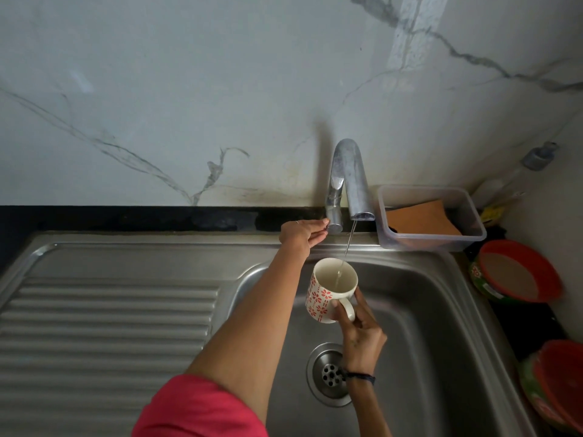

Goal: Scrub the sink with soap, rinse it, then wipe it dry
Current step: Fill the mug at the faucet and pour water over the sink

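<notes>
Nearest you, a pink sleeve (195,408) covers your left upper arm. Just beyond it lies the stainless steel sink (426,310): brushed metal, a rounded-corner basin on the right, a ribbed drainboard (104,326) on the left. A round perforated drain (329,373) sits in the near part of the basin floor.

Your right hand (361,335) is over the basin, a dark band at the wrist. Its fingers curl around the handle of a ceramic mug (331,290), thumb against the side nearest you. The mug is cream, glossy, with a red floral pattern, and is held tilted with its mouth toward the spout.

A thin stream of water (348,244) falls into the mug.

Farther out, your left hand (299,233) reaches the chrome tap (347,181). Thumb and fingertips pinch the small round knob at the tap's base; a ring shows on one finger. The tap is an arched tube, dull and spotted.

To the right on the far rim stands a clear rectangular plastic tub (473,216) holding an orange scrub pad (422,220). On the right counter are two round red-lidded containers (517,272).

Behind all of this is a white marble-patterned wall (189,89) with grey veins.
</notes>
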